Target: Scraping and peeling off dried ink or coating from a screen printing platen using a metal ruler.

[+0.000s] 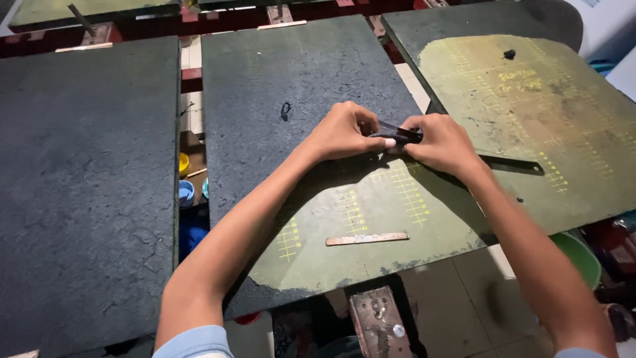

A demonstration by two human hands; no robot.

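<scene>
A wide dark green printing tabletop (298, 79) with a worn pale patch and yellow grid marks carries the work. Both hands pinch a small black strip (397, 134) at its middle, left hand (344, 131) and right hand (442, 142) curled shut on it. Judging by this, positioning is underway; next calls for pressing it flat.

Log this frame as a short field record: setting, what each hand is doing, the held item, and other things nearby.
setting: three dark flat boards side by side, seen from above
left hand: grip closed on a small black object over the middle board
right hand: pinching the same object from the other side
held item: dark and narrow; its exact kind cannot be told
on middle board: thin wooden strip, lying flat, apart from both hands; yellow ruled marks
right board: yellowish worn patch with grid marks
below: green tub
</scene>
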